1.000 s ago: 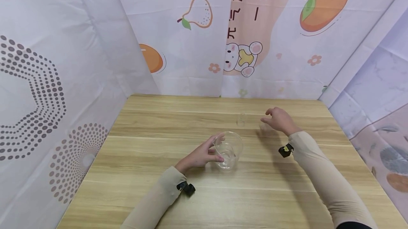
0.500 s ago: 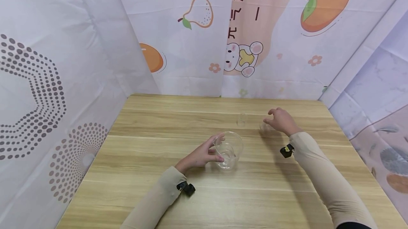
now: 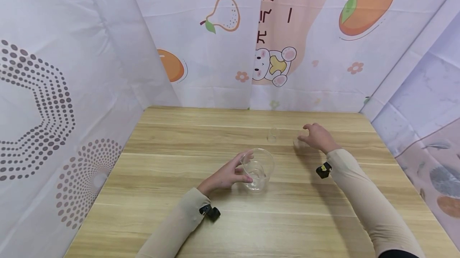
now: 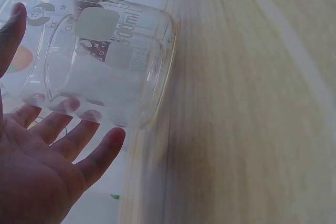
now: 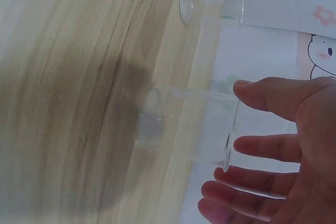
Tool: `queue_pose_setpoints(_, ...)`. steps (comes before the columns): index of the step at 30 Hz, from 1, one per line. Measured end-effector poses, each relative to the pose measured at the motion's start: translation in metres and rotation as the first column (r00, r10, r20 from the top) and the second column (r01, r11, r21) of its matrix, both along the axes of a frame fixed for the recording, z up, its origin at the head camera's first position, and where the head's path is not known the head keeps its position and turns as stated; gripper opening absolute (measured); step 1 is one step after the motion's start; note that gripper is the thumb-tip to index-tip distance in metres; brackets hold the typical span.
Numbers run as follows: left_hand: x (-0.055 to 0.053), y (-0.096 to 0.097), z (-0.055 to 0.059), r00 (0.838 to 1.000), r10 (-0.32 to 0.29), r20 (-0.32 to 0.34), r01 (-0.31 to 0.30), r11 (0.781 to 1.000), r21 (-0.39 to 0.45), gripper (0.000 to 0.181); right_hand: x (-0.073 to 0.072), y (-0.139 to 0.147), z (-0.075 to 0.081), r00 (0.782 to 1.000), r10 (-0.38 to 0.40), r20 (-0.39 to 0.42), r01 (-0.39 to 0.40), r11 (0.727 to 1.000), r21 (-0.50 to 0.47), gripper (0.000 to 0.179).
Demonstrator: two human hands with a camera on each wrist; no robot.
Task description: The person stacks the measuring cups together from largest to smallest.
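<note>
Hanging across the top of the frame, white fabric curtains printed with orange fruit (image 3: 215, 62); spread beneath, down to the bottom edge, a pale yellow-brown wood-grain tabletop (image 3: 258, 226), faintly glossy toward the bottom. Reaching in from lower left and lower right, beige sleeves (image 3: 176, 226).

Right of centre, the right hand (image 3: 319, 137), thumb and fingers apart about a rim; impossible to tell any contact. Just right of frame centre, the left hand (image 3: 226, 174), clasping the side of a large clear glass beaker (image 3: 267, 165) with white markings, apparently with a smaller clear vessel (image 4: 105, 72) nested inside.

Beneath the right fingers, standing upright, a smaller clear glass beaker (image 5: 191, 124); near it, leftward, the smallest clear glass beaker (image 5: 212, 9).

For a sound hold: keep the left clasp light and steady, set right thumb and fingertips evenly on opposite walls, and avoid nudging the neighbouring glass.
</note>
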State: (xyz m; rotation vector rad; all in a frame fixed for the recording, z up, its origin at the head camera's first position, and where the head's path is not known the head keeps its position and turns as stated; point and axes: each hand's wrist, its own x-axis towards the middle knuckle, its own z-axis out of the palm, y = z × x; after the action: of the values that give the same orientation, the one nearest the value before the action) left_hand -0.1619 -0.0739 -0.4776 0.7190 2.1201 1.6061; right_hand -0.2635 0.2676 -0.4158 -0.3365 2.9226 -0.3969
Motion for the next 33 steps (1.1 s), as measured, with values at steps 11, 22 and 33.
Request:
queue_pose_setpoints(11, 0.0, 0.0006, 0.0, 0.999, -0.01, 0.039, 0.01, 1.0, 0.008, 0.087, -0.0048, 0.0017, -0.0034, 1.0, 0.013, 0.005, -0.013, 1.0, 0.001, 0.058)
queue_pose_setpoints(22, 0.0002, 0.0026, 0.0012, 0.998, -0.01, 0.063, 0.01, 1.0, 0.009, 0.087, -0.0066, 0.0026, -0.0025, 0.999, 0.028, 0.017, -0.028, 1.0, 0.002, 0.055)
queue_pose_setpoints(33, 0.0004, 0.0001, 0.0014, 0.998, -0.004, 0.055, 0.004, 1.0, 0.006, 0.086, -0.0074, -0.0027, -0.0022, 0.999, 0.02, 0.024, -0.02, 1.0, -0.002, 0.053)
